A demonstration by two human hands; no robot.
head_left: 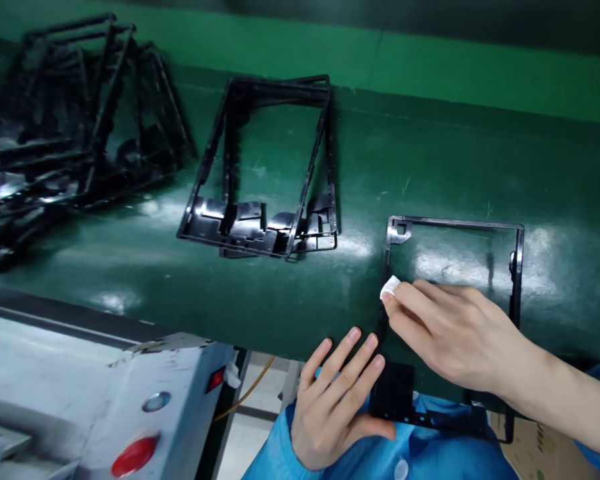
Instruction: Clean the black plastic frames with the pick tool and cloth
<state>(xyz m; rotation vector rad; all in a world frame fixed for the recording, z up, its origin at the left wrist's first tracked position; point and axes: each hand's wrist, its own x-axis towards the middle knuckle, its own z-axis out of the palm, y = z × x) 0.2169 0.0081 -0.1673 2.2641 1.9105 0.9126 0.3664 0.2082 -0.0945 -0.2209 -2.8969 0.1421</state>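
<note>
A black rectangular plastic frame lies at the right, its near end reaching past the table's edge toward my body. Pinched in my right hand is a small white cloth or wipe, pressed against the frame's left bar. My left hand has its fingers stretched out along the lower left side of the same frame, the thumb under or beside its near corner. Part of the frame's middle and right bar is covered by my right hand and forearm.
Two or so similar black frames lie overlapped on the green table. A larger heap of black frames sits at the far left. At lower left stands a white machine with a red button. A cardboard box shows at lower right.
</note>
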